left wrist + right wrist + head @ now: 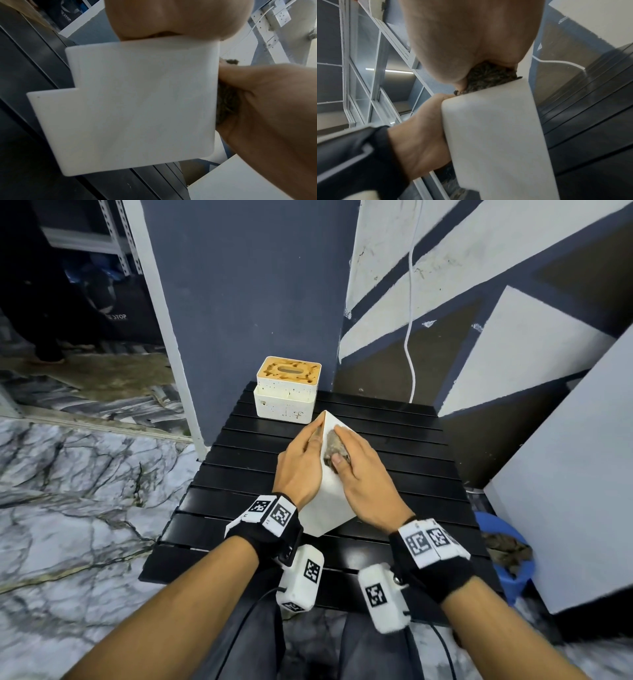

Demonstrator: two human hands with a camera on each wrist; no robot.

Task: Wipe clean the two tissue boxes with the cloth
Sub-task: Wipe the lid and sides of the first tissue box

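Your head camera looks down on the black table (394, 440); both wrist cameras look up, very close, sharing the white tissue box (137, 108) mid-frame.

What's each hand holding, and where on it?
The left hand steadies the tilted tissue box by its left side; right hand grips the bunched cloth against its right face.

Cleaning under way: a plain white tissue box (329, 501) tilts over the black slatted worktop (394, 446), a crumpled grey-brown cloth (334, 446) against its upper face. Behind it, a stain-speckled second box (286, 402) with a tan lid stands upright.
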